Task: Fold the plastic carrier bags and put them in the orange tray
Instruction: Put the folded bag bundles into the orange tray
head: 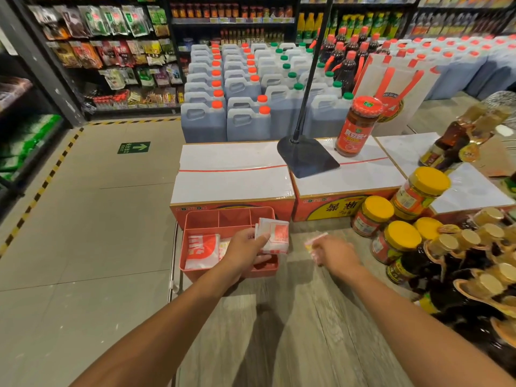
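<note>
Left grip (246,246) pinching bag (276,235), over tray (184,247)

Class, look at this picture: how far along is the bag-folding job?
Done: stored bags lie in the tray. In hand: the left hand holds a folded bag over it. Left: the right hand grips a small bag on the table.

— Where is the orange tray (192,270)?
— At the table's left edge, with small boxes at the back.
— Any bags inside?
— A white and red flat bag (202,251) lies front-left (a smaller bag (224,244) beside it).
— More?
— The left hand (247,247) holds a folded square bag (275,236) over the tray. The right hand (335,254) grips a pinkish bag (314,244) on the table.
</note>
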Demonstrator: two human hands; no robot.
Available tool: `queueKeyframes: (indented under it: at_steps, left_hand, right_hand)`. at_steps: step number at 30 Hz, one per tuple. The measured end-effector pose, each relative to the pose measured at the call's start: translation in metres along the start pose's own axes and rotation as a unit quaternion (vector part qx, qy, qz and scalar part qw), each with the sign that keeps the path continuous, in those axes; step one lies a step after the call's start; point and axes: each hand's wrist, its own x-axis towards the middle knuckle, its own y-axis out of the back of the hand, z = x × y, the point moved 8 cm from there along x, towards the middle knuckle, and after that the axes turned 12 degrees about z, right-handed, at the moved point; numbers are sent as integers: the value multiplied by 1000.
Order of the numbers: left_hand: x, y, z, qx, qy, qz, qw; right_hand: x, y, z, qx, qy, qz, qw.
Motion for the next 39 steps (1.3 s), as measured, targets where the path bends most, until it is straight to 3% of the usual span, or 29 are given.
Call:
queueKeyframes:
  at_steps: [5,8,14,21,32,39]
  left_hand:
    - [-4,1,2,7,-12,-2,1000]
    - [-4,2,2,10,-11,-2,1000]
    - [-3,3,1,8,-12,-8,1000]
    - [-9,7,1,9,-13,-20,1000]
    - [-29,47,8,48,-60,-22,997]
    - [-37,86,14,58,-73,-15,996]
  right_hand:
    - [-25,-20,-8,4,12,-19,1000]
    - [-30,-22,-9,43,-4,13,999]
    - [-23,-22,-1,-11,-58,-13,998]
    - [-27,-38,12,142,-187,-73,969]
    - [-62,-37,5,97,-192,-97,972]
    - [-79,-33,-4,197,-225,-58,953]
